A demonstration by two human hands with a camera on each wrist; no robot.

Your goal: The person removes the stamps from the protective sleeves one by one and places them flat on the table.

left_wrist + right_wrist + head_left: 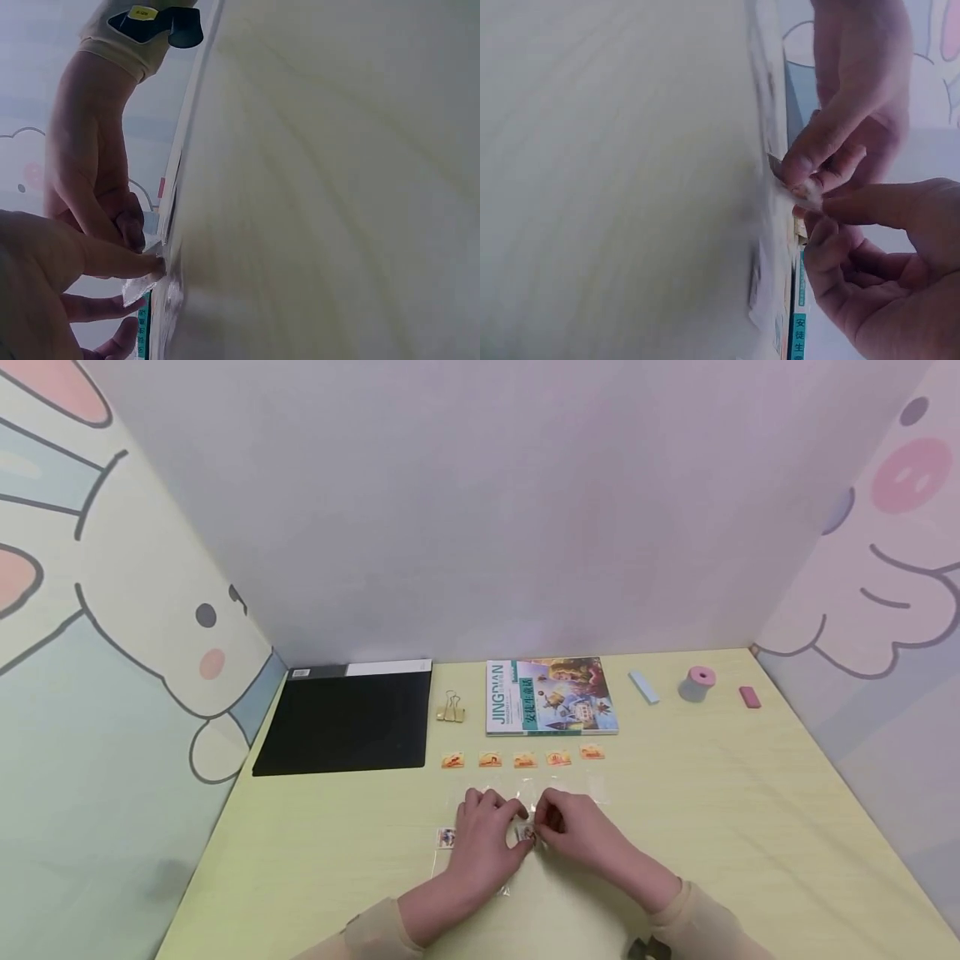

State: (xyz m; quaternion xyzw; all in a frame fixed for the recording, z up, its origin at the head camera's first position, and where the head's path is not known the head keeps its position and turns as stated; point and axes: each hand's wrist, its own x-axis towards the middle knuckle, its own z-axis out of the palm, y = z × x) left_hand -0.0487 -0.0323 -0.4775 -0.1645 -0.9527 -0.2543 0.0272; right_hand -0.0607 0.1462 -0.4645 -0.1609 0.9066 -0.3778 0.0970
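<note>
Close over the table, my left hand [483, 839] and my right hand [581, 827] meet at a small clear plastic sleeve [811, 199] with a colourful postage stamp [527, 833] at it. Thumb and finger of the left hand pinch the stamp and sleeve from one side. On the other side, the right hand's thumb and index finger pinch the sleeve's edge. Crinkled clear film [142, 283] shows by the left fingertip in the left wrist view. Another stamp [446, 837] lies left of the left hand, partly covered by it.
Beyond the hands lie several clear sleeves [597, 789] and a row of orange stamps [490, 760]. Farther back are a black board [345, 722], a gold binder clip [451, 710], a book [555, 697], a blue stick [643, 687], a pink-topped spool [697, 683] and a red eraser-like block [749, 697].
</note>
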